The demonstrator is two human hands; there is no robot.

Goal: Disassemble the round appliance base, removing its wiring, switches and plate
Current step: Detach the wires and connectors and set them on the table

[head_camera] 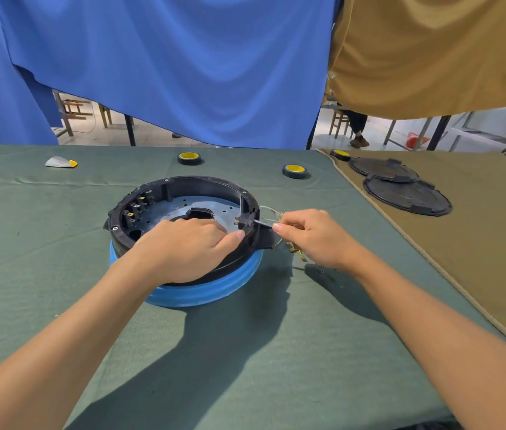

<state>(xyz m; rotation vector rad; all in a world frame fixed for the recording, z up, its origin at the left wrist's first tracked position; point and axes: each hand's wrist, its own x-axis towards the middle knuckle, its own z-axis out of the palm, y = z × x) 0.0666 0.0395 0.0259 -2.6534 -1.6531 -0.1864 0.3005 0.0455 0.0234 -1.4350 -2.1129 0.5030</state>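
The round appliance base (183, 184), a black ring on a blue lower shell, lies upside down on the green cloth. Inside it shows a grey perforated metal plate (180, 207), and several black switches (135, 207) line its left inner wall. My left hand (189, 243) grips the near right rim, thumb pressed against the wall. My right hand (310, 237) pinches a thin dark part (262, 224) sticking out from a black switch block (245, 220) on the right rim. Loose whitish wiring (268, 212) with brass terminals lies just outside the rim, partly hidden behind my right hand.
Two rolls of black tape with yellow cores (189, 157) (294, 171) lie behind the base. A small grey and yellow item (60, 162) sits far left. Two black round covers (406, 193) and a third tape roll (340, 154) rest on the tan cloth at right.
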